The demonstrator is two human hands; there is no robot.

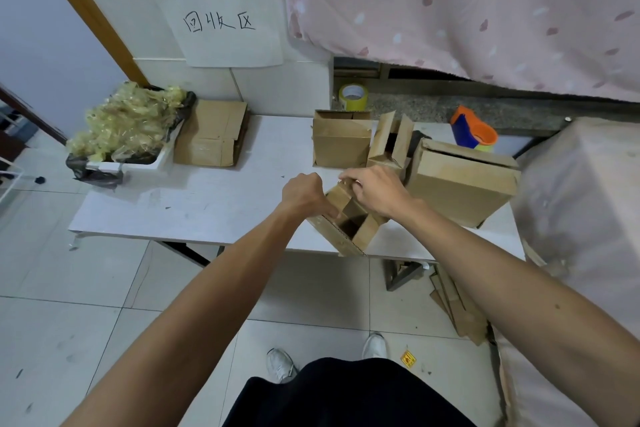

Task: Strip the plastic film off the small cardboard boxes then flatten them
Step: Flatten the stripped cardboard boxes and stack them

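Right grip (375,191) pinches the 12 o'clock flap of the small cardboard box (363,234); left grip (304,192) curls round its 9 o'clock wall. Bracing it on the surface (207,204) should ease flattening.

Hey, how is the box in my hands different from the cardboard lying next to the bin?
The box is open and hollow; the cardboard beside the bin lies flattened. The box is tilted at the table's near edge, gripped by your left hand and right hand; the cardboard rests untouched at the far side. Both are plain brown.
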